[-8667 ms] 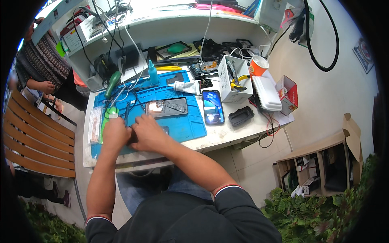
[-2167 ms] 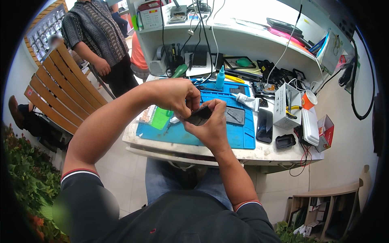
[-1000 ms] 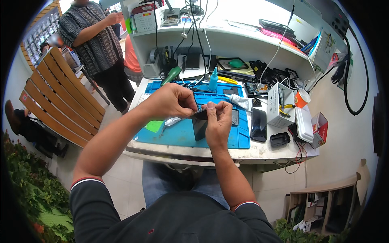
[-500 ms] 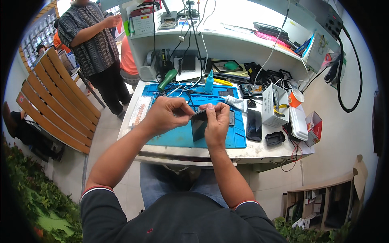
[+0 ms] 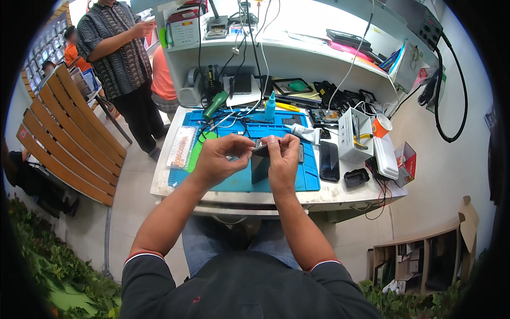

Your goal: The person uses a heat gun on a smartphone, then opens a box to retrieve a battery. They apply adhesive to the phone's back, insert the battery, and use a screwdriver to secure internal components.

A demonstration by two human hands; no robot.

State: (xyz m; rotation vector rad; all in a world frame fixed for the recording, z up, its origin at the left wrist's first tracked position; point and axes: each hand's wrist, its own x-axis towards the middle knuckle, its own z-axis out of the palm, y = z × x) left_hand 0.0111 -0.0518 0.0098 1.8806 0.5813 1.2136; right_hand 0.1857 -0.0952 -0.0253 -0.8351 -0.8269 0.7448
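Note:
A dark, thin phone-like slab stands on edge above the blue work mat, gripped near its top by my right hand, thumb uppermost. My left hand has its thumb and index finger curled into a pinch beside the slab's upper left edge. Whatever lies between those fingertips is too small to make out. Partly behind my left hand is a flat bright green piece. A white tube and a light blue bottle are beyond my hands.
A black phone lies right of the mat, near a black tray and a white box. Cables and a green-handled tool crowd the back. Cords hang before the shelf. A person stands at the left.
My left hand has drawn slightly lower, uncovering the green piece behind it. The slab stays in my right hand. The whole view has shifted a little.

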